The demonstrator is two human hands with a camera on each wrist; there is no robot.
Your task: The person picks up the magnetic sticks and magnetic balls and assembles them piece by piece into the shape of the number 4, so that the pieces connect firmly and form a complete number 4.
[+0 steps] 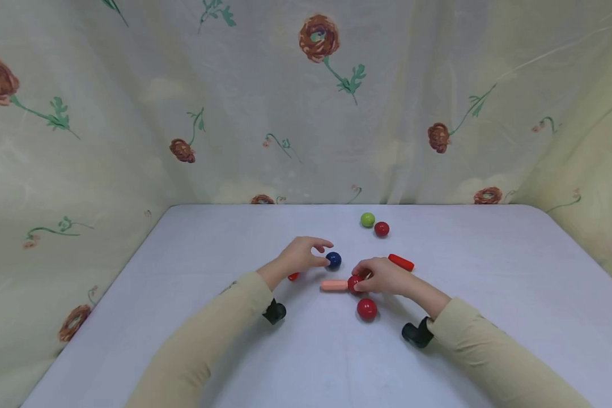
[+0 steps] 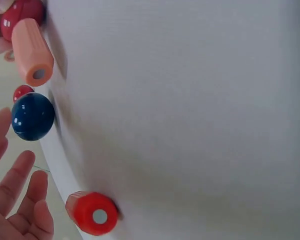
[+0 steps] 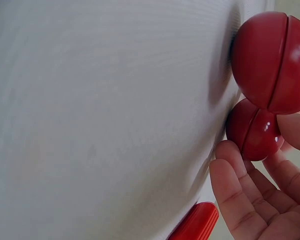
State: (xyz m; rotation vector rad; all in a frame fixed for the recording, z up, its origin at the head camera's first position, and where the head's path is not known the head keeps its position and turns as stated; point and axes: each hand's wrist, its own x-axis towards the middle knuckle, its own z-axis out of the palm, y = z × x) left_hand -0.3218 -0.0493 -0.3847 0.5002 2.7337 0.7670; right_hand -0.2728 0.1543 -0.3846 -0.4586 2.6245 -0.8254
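My right hand [image 1: 386, 277] pinches a glossy red ball [image 1: 355, 284] between thumb and fingers, low over the table. Against that ball's left side lies a pink ridged rod [image 1: 334, 285]; a grey disc shows in its free end in the left wrist view. My left hand [image 1: 301, 254] is beside a dark blue ball [image 1: 334, 260], thumb at its left side, other fingers spread and apart from it. A red rod [image 2: 94, 214] lies near the left hand, mostly hidden by it in the head view. Nearer the front sits another red ball [image 1: 367, 309].
Behind the right hand lies a second red rod [image 1: 401, 262]. Farther back, a green ball [image 1: 368, 220] and a red ball [image 1: 382, 229] sit close together. All are on a white table [image 1: 209, 243], with a flowered curtain [image 1: 224, 113] hanging behind and at the sides.
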